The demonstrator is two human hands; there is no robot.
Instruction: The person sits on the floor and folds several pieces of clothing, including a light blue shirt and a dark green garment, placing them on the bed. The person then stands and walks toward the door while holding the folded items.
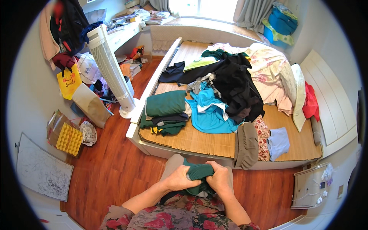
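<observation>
Two hands grip one dark green garment [199,172]: left hand [178,178] and right hand [221,178] both clenched on it, near the bed [199,143] with its folded green stack [165,111].

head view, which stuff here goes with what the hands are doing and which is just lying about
In hand or part of the work:
- left hand and right hand, both gripping the dark green garment
- folded green stack on the bed mat
- unfolded clothes heap

Just lying about:
- white tower fan
- yellow bag
- yellow egg tray
- whiteboard
</observation>
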